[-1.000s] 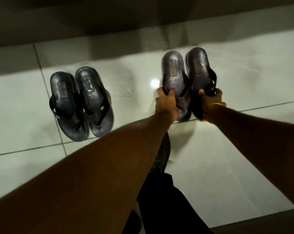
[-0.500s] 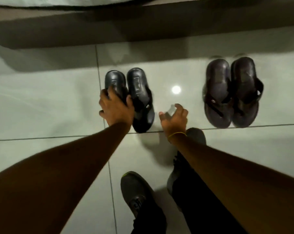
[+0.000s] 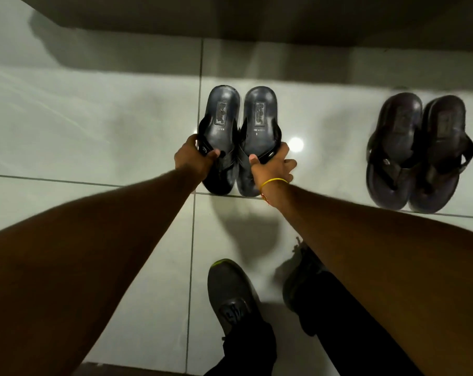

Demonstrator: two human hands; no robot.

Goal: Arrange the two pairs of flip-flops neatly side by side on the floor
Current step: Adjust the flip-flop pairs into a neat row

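Bare floor (image 3: 322, 137) gap between black pair (image 3: 239, 126) and brown pair (image 3: 417, 147); passable.

Bare forearms, yellow wrist thread (image 3: 274, 182), dark trousers (image 3: 346, 321), grey sneakers (image 3: 231, 291)

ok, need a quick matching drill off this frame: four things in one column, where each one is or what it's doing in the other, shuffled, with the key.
Things:
1. left hand
2. right hand
3. brown flip-flops
4. grey sneaker

Places or states:
A. lying untouched on the floor, far right
B. gripping the right flip-flop of the black pair, yellow band on the wrist
C. bottom centre, nearest the camera, on the person's foot
D. gripping the left flip-flop of the black pair by its strap

Pairs: 1-D, 2-B, 3-A, 4-C
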